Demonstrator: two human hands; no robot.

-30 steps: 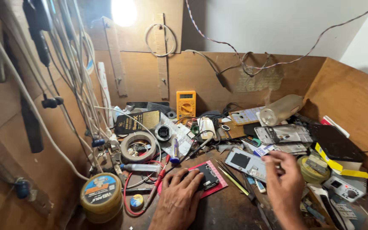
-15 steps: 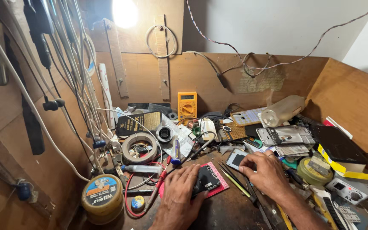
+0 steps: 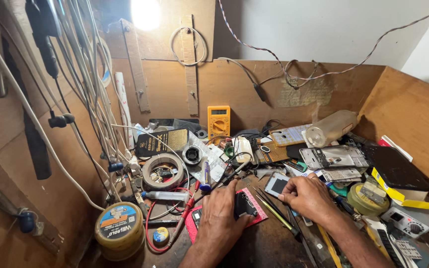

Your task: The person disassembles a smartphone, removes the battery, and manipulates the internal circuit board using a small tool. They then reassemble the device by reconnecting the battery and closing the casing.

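My left hand [image 3: 223, 218] lies flat over a small black device [image 3: 245, 204] that rests on a red mat [image 3: 257, 208], pinning it down. My right hand [image 3: 308, 196] sits just to the right with its fingers curled at the edge of a small grey phone part [image 3: 276, 184]; whether it pinches anything is unclear. Thin tweezers and probes [image 3: 274, 211] lie between the two hands on the dark bench.
A yellow multimeter [image 3: 218, 122] leans on the back wall. A tape roll [image 3: 163, 170], a round yellow tin [image 3: 119, 230], red wire [image 3: 175, 233], a clear bottle [image 3: 330, 128], phone parts [image 3: 334, 158] and a yellow-black box [image 3: 398, 176] crowd the bench. Cables [image 3: 83, 89] hang at left.
My right hand has moved left and up from the right side of the bench to the grey phone part. My left hand stays on the black device.
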